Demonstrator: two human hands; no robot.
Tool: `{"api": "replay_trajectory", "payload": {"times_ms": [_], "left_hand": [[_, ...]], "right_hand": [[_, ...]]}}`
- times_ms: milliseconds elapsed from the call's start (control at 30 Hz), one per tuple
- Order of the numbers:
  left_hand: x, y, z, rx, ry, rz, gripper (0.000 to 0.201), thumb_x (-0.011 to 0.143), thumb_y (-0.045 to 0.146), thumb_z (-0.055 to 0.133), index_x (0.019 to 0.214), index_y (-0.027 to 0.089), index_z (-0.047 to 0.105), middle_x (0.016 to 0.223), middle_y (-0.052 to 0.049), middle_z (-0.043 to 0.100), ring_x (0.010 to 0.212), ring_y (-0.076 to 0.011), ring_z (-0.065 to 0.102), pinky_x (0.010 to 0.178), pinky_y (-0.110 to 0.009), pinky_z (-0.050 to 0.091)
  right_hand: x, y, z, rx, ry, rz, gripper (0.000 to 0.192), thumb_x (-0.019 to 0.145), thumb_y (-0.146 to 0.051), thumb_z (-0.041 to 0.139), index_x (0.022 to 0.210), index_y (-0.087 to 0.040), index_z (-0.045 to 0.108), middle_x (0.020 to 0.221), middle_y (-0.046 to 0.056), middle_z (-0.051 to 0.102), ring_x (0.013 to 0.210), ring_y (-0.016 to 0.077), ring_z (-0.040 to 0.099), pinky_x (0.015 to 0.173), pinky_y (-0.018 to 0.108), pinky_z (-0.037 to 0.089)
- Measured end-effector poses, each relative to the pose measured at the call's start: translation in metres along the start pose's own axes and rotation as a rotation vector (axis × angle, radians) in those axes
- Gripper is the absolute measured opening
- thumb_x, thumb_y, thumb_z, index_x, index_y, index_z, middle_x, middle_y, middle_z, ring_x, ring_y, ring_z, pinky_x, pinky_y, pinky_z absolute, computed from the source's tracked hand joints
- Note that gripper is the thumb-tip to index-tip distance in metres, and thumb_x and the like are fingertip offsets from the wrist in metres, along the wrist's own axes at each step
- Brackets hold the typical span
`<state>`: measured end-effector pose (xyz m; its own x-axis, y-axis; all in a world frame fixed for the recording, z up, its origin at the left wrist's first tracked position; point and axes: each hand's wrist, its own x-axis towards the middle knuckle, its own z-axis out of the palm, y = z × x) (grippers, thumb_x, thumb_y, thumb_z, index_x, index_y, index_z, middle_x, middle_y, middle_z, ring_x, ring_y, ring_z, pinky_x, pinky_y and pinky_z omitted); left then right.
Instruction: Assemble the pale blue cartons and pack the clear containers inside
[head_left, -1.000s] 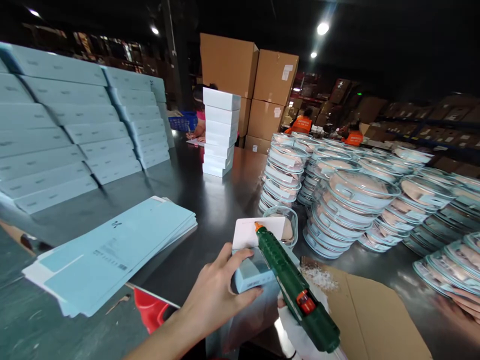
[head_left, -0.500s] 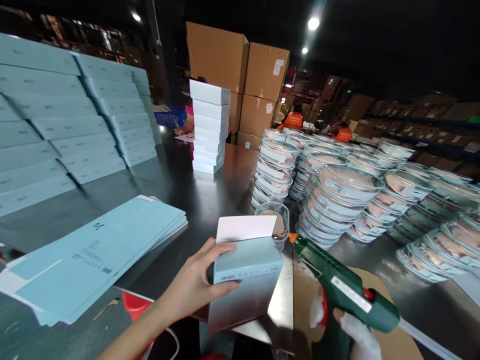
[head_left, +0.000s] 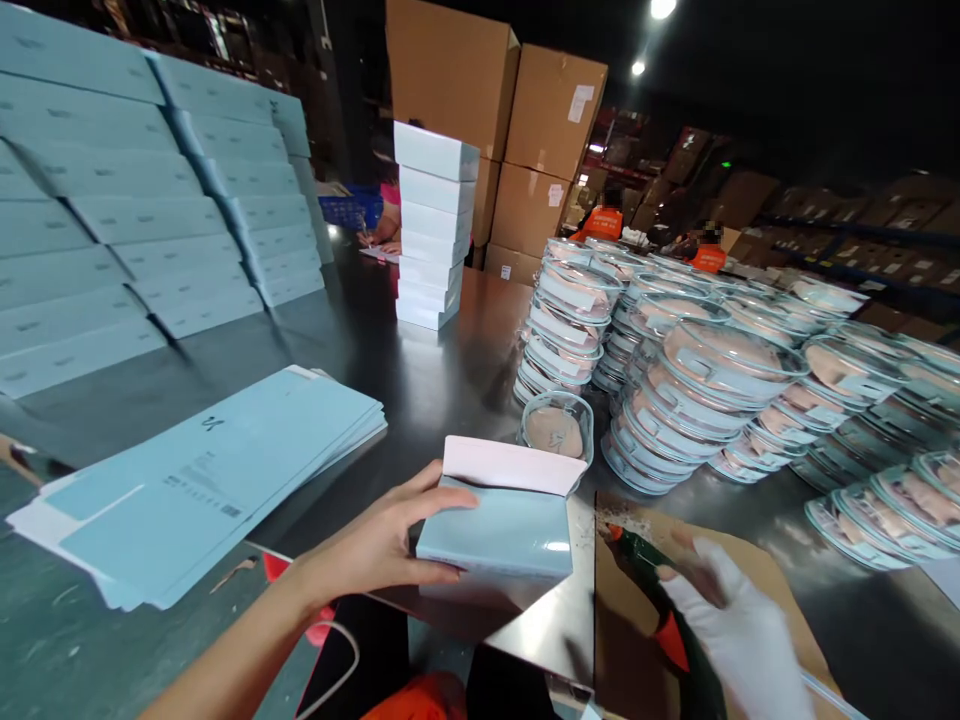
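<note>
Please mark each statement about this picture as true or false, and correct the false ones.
1. The left hand holds a light blue box with its white flap open. True.
2. The right hand is bare. False: it wears a white glove and rests on the green glue gun, which lies on a cardboard sheet.
3. A single clear container stands just behind the box. True.
4. The flat blue sleeves lie to the right of the box. False: they lie to its left on the table.
5. The stack of white boxes stands farther away than the box in hand. True.
</note>
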<state>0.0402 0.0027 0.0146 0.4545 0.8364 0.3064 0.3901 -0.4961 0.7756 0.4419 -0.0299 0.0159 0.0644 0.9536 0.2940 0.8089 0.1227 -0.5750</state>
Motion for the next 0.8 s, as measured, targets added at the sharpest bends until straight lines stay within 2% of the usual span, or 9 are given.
{"api": "replay_trajectory", "payload": {"times_ms": [67, 133, 233, 367, 433, 533, 633, 700, 800], "left_hand": [[-0.002, -0.004, 0.002, -0.013, 0.008, 0.018, 0.047, 0.077, 0.025, 0.086, 0.122, 0.025, 0.071, 0.14, -0.011, 0.06, 0.123, -0.0297, 0.064, 0.103, -0.038, 0.055], [-0.005, -0.01, 0.008, -0.017, 0.024, 0.034, 0.048, 0.078, 0.024, 0.087, 0.122, 0.026, 0.069, 0.14, -0.012, 0.057, 0.124, -0.0309, 0.063, 0.105, -0.042, 0.054], [-0.008, -0.022, 0.024, -0.125, 0.161, 0.127, 0.052, 0.084, 0.031, 0.085, 0.127, 0.032, 0.056, 0.145, -0.012, 0.047, 0.129, -0.0324, 0.061, 0.106, -0.048, 0.054], [-0.008, -0.033, 0.038, -0.229, 0.304, 0.381, 0.068, 0.094, 0.033, 0.074, 0.144, 0.044, 0.029, 0.139, -0.01, 0.045, 0.133, -0.0312, 0.058, 0.106, -0.053, 0.053], [-0.007, -0.033, 0.036, -0.166, 0.25, 0.409, 0.064, 0.095, 0.026, 0.074, 0.146, 0.043, 0.04, 0.131, -0.008, 0.051, 0.136, -0.0318, 0.054, 0.109, -0.052, 0.051], [-0.005, -0.024, 0.024, -0.033, 0.128, 0.395, 0.042, 0.093, 0.014, 0.073, 0.129, 0.035, 0.067, 0.128, -0.009, 0.051, 0.145, -0.0351, 0.043, 0.114, -0.05, 0.048], [-0.002, -0.014, 0.016, -0.008, 0.074, 0.365, 0.037, 0.091, 0.012, 0.075, 0.122, 0.032, 0.075, 0.139, -0.012, 0.054, 0.152, -0.038, 0.032, 0.119, -0.056, 0.04], [-0.001, -0.014, 0.013, -0.141, 0.11, 0.301, 0.03, 0.088, 0.017, 0.079, 0.114, 0.03, 0.08, 0.142, -0.013, 0.06, 0.148, -0.0382, 0.043, 0.117, -0.055, 0.043], [-0.005, -0.024, 0.015, -0.286, 0.3, 0.18, 0.02, 0.085, 0.035, 0.084, 0.103, 0.027, 0.083, 0.133, -0.013, 0.07, 0.129, -0.0356, 0.063, 0.108, -0.049, 0.052]], "right_hand": [[0.014, -0.037, 0.022, 0.365, -0.127, -0.108, 0.092, 0.081, -0.062, 0.075, 0.158, -0.034, 0.032, 0.146, 0.012, 0.063, 0.125, 0.0298, 0.068, 0.107, 0.046, 0.053], [0.022, -0.062, 0.043, 0.596, -0.282, -0.196, 0.108, 0.081, -0.054, 0.081, 0.163, -0.036, 0.014, 0.158, 0.011, 0.051, 0.139, 0.0268, 0.057, 0.119, 0.048, 0.04], [0.022, -0.066, 0.059, 0.633, -0.342, -0.254, 0.094, 0.084, -0.041, 0.082, 0.16, -0.033, 0.028, 0.145, 0.011, 0.063, 0.142, 0.0262, 0.054, 0.124, 0.05, 0.031], [0.014, -0.051, 0.061, 0.477, -0.338, -0.417, 0.073, 0.089, -0.025, 0.073, 0.154, -0.035, 0.042, 0.143, 0.01, 0.065, 0.141, 0.0279, 0.054, 0.121, 0.05, 0.038], [0.015, -0.055, 0.061, 0.415, -0.334, -0.533, 0.071, 0.087, -0.018, 0.072, 0.151, -0.036, 0.047, 0.145, 0.009, 0.062, 0.143, 0.0287, 0.052, 0.118, 0.047, 0.043], [0.021, -0.07, 0.063, 0.369, -0.281, -0.78, 0.063, 0.087, -0.007, 0.066, 0.142, -0.036, 0.056, 0.133, 0.006, 0.067, 0.146, 0.0258, 0.047, 0.116, 0.044, 0.046], [0.026, -0.079, 0.064, 0.322, -0.202, -0.908, 0.058, 0.089, -0.002, 0.058, 0.137, -0.035, 0.06, 0.121, 0.004, 0.07, 0.14, 0.0216, 0.052, 0.114, 0.042, 0.049], [0.022, -0.077, 0.066, 0.294, -0.188, -0.893, 0.058, 0.09, -0.003, 0.059, 0.138, -0.037, 0.06, 0.129, 0.004, 0.068, 0.14, 0.0234, 0.052, 0.113, 0.046, 0.05], [0.008, -0.068, 0.079, 0.427, -0.103, -0.586, 0.066, 0.094, -0.02, 0.064, 0.154, -0.039, 0.042, 0.157, 0.009, 0.048, 0.146, 0.0301, 0.046, 0.113, 0.053, 0.048]]}}
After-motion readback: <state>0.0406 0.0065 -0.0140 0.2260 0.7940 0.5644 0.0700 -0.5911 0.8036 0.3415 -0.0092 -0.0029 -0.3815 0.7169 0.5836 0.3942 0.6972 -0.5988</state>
